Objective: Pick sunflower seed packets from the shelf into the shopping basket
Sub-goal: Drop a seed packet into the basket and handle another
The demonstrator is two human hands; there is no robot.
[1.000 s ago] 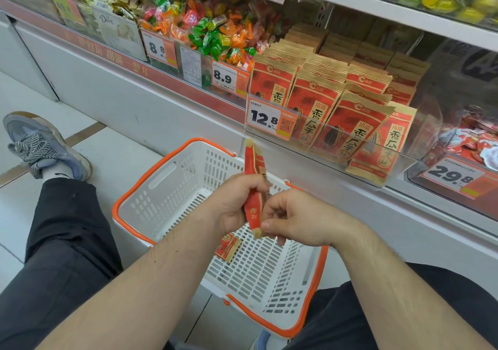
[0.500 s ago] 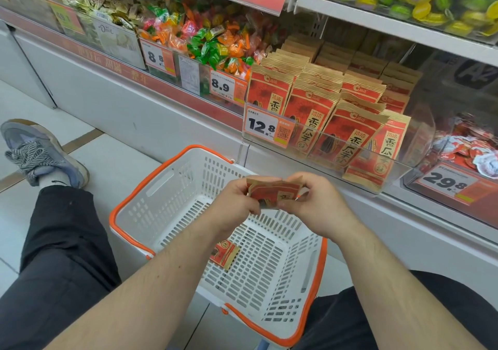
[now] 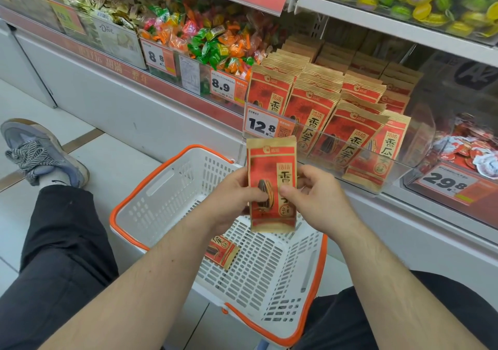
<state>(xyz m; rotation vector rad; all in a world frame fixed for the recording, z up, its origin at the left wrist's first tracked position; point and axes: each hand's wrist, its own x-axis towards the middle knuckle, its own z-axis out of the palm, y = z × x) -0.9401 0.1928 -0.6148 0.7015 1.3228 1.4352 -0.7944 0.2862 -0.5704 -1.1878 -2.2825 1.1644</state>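
While basket (image 3: pixel 172 188) sits on floor under hands, left hand (image 3: pixel 231 196) pinches left edge of seed packet (image 3: pixel 270 177), right hand (image 3: pixel 315 196) pinches right edge. Packet upright above basket; second packet (image 3: pixel 222 252) lies inside. Shelf stock (image 3: pixel 336 112) at right.

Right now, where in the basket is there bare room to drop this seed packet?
The white shopping basket with orange rim has bare mesh floor along its far-left side and near-right corner. One red-and-gold seed packet lies mid-floor, by the left forearm. Both hands, left and right, hold the upright packet above the far-right corner.
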